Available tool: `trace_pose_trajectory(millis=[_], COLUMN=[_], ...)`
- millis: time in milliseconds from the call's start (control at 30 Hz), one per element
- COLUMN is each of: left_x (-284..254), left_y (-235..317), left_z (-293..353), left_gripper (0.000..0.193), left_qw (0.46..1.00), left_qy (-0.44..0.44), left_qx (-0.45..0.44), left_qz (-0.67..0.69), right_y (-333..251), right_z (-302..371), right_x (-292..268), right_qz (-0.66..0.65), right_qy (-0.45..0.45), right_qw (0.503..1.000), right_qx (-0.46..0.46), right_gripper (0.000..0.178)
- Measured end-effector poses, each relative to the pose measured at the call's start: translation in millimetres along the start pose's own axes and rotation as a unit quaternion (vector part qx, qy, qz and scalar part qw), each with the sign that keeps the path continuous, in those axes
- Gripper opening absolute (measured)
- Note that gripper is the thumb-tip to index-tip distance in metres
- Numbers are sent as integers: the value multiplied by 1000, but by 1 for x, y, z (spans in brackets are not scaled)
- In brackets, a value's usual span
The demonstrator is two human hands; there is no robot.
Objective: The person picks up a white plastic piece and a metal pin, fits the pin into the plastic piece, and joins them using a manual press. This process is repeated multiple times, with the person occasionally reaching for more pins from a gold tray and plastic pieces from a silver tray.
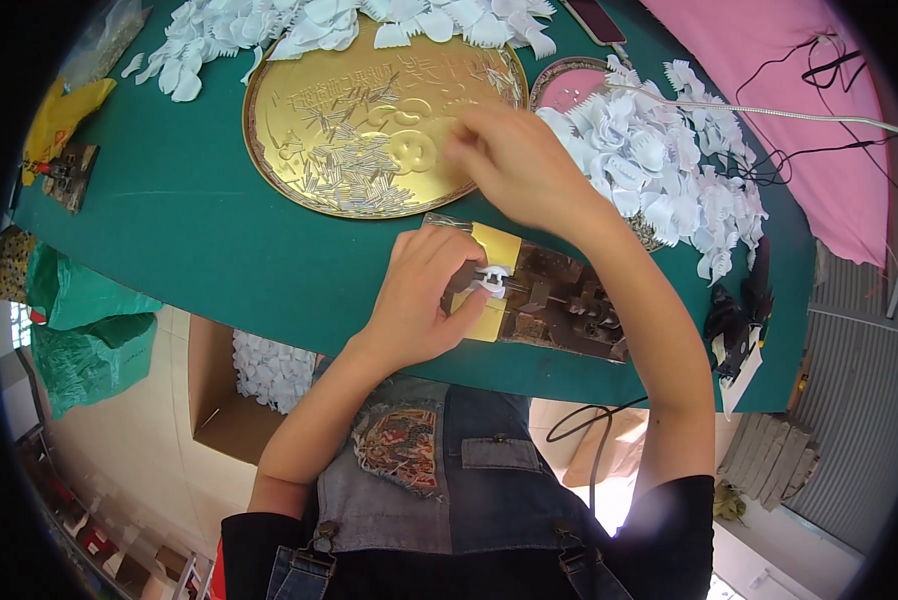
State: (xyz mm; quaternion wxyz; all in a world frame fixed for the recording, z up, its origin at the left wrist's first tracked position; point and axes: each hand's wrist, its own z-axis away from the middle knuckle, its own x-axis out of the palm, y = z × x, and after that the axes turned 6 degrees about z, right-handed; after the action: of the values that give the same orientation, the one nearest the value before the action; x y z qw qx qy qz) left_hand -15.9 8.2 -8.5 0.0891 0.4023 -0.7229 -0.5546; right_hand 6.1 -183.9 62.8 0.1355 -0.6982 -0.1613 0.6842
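**Left hand at the press, right hand in the pin tray**

I read this as the loading step: a white petal piece is being set on the small bench tool while the other hand fetches a pin.

My left hand (424,295) sits at the near edge of the green table (199,230), its fingers pressed together around a small white paper petal (491,283), pinching it against the front of a dark metal crimping fixture (559,300) with yellow pads. The petal is right at the tool's mouth, touching it.

My right hand (514,160) reaches farther out, over the right rim of the round gold tray (289,160), which is strewn with thin silvery pins (354,175). The fingertips are curled down toward the pins; I cannot tell whether they have closed on one or are only touching the heap.

To the right of that hand lies a heap of white petals (659,170), partly covering a smaller pink dish (569,85). More petals (309,25) are piled along the far edge of the tray. A cardboard box (239,390) of finished white pieces stands below the table on the left.

The next move, as I judge it, calls for a single pin lifted cleanly from the scatter and brought near to the fixture, while the left hand keeps the petal square in the tool.
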Motion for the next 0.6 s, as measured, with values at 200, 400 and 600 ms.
trace_pose_trajectory(millis=[200, 400, 600], left_x=[3, 1, 2], left_y=[1, 3, 2], left_z=[-3, -4, -3], left_gripper=[32, 34, 33], left_qw=[1000, 1000, 1000], left_qy=[-5, -15, -14], left_qx=[-3, -7, -11], left_qz=[-9, -26, -25], right_y=[-14, -21, -25], right_z=[114, 123, 123], right_x=[-35, -18, -17], right_qz=[-130, -71, -28], right_qy=[-84, -45, -41], right_qw=[982, 994, 996], right_qx=[106, 75, 72], right_gripper=[9, 11, 11])
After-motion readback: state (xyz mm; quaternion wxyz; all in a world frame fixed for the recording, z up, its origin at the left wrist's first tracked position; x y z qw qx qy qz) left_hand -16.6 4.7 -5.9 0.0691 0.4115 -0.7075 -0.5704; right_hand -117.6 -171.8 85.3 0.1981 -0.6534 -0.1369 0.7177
